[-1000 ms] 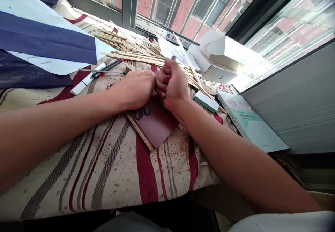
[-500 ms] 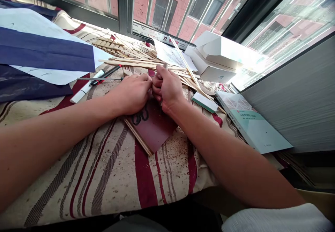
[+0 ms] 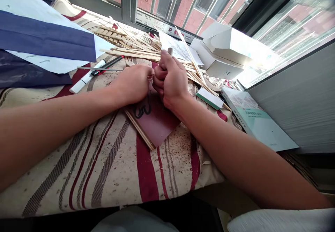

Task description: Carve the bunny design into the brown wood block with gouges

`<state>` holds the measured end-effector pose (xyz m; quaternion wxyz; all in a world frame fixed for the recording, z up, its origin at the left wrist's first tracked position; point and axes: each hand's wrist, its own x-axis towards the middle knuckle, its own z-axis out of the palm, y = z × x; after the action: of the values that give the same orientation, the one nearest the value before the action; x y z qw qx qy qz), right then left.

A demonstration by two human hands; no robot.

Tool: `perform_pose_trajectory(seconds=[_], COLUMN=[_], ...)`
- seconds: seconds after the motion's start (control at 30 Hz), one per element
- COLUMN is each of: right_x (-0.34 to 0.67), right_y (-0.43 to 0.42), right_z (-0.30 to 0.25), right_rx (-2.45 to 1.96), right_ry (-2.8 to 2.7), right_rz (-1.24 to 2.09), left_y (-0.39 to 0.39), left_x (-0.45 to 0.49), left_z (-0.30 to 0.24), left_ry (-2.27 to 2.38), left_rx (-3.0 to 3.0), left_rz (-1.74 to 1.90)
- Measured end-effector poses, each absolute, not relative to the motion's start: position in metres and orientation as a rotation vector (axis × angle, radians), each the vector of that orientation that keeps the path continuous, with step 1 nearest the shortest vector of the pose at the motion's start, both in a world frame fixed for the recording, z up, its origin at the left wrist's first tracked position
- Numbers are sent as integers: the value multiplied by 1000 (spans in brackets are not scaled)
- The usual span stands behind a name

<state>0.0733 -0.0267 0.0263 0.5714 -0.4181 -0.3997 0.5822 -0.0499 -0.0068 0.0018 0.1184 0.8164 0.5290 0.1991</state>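
right sleeve (image 3: pixel 285 220): pale grey, plain | both forearms (image 3: pixel 222 144): bare

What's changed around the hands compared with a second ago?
The left hand has shifted slightly away from the right hand, showing more of the black marking on the brown board. The end of the pale rod shows more clearly above the right hand. Neither hand visibly took or released anything; the board, white marker and book stayed put.

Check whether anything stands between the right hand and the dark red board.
Nothing visible does: the right hand, gripping a pale handle, is at the far part of the dark red board, with sticks lying beyond. Whatever lies beneath the hand is hidden.
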Motion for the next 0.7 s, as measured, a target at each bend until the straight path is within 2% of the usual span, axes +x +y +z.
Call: perform_pose_trajectory(seconds=[0.23, 0.37, 0.7], right_x=[67, 69, 79], right_y=[-22, -18, -23], right_z=[26, 29, 30], right_rx=[-909, -906, -1002], right_ry=[-780, -766, -900], right_rz=[1465, 1645, 1490], left_y=[-3, 3, 5], left_x=[-55, -61, -65], left_z=[10, 6, -1], left_ry=[1453, 1408, 1466], left_rx=[2194, 2131, 2575], left_rz=[793, 867, 589])
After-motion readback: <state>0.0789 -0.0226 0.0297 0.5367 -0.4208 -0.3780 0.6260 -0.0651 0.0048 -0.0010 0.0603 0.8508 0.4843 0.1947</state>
